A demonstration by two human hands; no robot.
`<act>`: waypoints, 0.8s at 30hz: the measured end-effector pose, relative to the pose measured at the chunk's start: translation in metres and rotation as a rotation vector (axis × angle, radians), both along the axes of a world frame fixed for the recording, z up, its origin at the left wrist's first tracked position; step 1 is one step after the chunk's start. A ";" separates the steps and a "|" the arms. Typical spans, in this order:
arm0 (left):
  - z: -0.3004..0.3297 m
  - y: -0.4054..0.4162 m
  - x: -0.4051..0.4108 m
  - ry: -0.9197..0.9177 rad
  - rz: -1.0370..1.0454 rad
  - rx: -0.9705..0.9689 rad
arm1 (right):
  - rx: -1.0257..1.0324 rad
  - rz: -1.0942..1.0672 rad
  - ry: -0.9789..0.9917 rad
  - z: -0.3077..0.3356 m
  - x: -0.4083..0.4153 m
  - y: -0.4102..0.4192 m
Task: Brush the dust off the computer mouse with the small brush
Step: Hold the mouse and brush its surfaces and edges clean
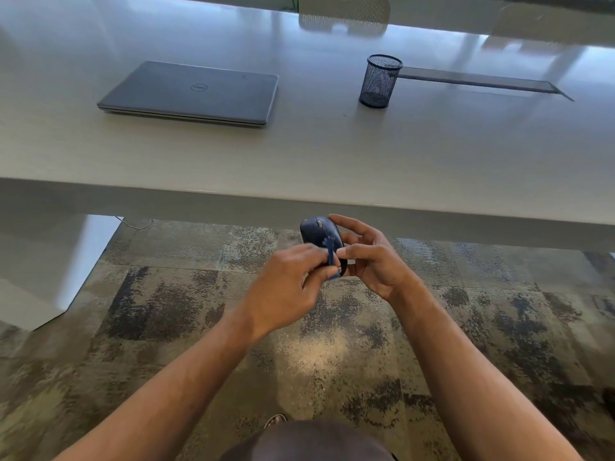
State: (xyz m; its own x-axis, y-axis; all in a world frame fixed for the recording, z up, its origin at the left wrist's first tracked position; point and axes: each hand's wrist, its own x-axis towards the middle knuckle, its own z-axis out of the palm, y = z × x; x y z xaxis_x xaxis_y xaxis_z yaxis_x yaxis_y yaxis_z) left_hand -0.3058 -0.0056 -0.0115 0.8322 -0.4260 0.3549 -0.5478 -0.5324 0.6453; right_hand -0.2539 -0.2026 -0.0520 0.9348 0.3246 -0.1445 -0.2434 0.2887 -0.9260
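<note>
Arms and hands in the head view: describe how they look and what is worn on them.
Both forearms are bare all the way to the bottom edge of the picture, with no sleeves showing. The left hand and right hand wear no gloves. No watch, bracelet or ring can be seen on either.

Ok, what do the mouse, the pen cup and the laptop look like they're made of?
Mouse: dark blue, likely moulded plastic; smooth rounded shell with a soft sheen. Pen cup: black wire mesh, probably metal; you can see through its wall. Laptop: grey lid with a matte, even finish; metal or painted plastic, can't tell which.
</note>
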 end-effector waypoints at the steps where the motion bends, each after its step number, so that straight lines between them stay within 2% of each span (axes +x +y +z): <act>1: -0.003 0.001 -0.003 0.003 -0.025 0.021 | 0.004 0.001 -0.004 0.001 0.000 0.000; 4: -0.004 0.005 -0.004 0.030 -0.012 -0.019 | 0.025 0.001 -0.011 0.001 0.000 -0.004; 10: 0.015 0.014 0.023 0.108 0.268 -0.266 | 0.015 0.001 0.002 -0.002 -0.001 -0.002; 14: 0.021 0.016 0.046 0.082 0.394 -0.339 | 0.024 0.011 0.003 -0.002 -0.001 0.000; 20: 0.006 0.004 0.037 0.133 0.280 -0.327 | 0.023 -0.018 -0.006 -0.001 0.002 -0.005; 24: -0.007 -0.003 0.018 0.007 0.181 -0.281 | 0.019 -0.036 -0.007 0.000 0.004 -0.008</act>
State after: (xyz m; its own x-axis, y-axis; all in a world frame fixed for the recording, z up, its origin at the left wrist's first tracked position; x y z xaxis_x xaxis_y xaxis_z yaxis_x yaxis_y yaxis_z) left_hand -0.2876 -0.0090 -0.0189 0.8881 -0.1574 0.4318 -0.4558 -0.4215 0.7839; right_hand -0.2503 -0.2103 -0.0521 0.9467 0.2935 -0.1325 -0.2266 0.3147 -0.9218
